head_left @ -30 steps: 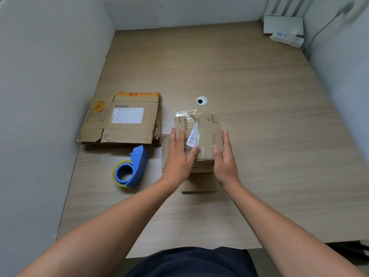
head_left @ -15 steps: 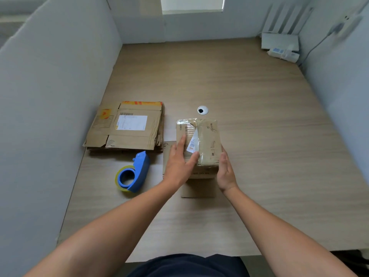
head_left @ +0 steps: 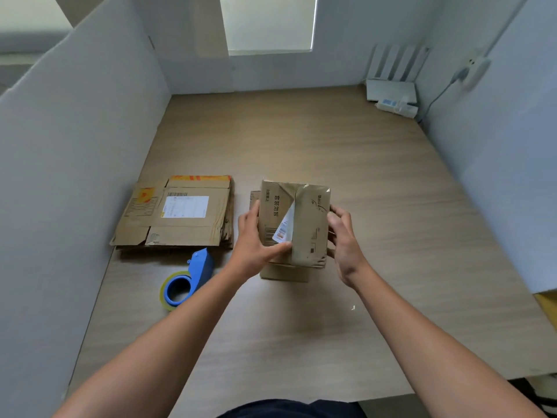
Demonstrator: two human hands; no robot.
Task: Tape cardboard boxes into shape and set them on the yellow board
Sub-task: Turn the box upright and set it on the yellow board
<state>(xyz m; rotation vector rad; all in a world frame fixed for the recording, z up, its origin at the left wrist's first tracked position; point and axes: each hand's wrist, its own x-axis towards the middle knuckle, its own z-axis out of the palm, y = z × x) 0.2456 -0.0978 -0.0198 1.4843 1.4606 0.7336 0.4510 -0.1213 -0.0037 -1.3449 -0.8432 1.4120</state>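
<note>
1. Head view: my left hand (head_left: 256, 242) grips the left side of the taped box (head_left: 307, 218). The thumb lies across its near top edge, by the peeling white label (head_left: 284, 226).
2. My right hand (head_left: 343, 236) grips the right side, fingers curled round the wall. The box sits squarely between both hands, and both touch it.
3. The box's long axis runs near-to-far, with the top face tilted a bit toward me. It looks raised off the flat cardboard piece (head_left: 283, 274) under it. I can't tell if the far edge still touches.
4. Key relation: a yellow strip (head_left: 549, 309) shows at the right edge, past the white partition (head_left: 512, 176). I judge that's the yellow board, so the carry goes right. The right hand is nearer and leads.
5. Left of the box is the stack of flattened boxes (head_left: 180, 218), with the tape dispenser (head_left: 187, 279) nearer me. Both are well apart from that path.
6. Versus 1 s ago: both palms lay flat on the box top. At 0.5 s ago the right hand had slid to the side. Now both hands are on the sides and the box is up. My view has also pitched up. Taping on this one looks done; placing is not yet done.
</note>
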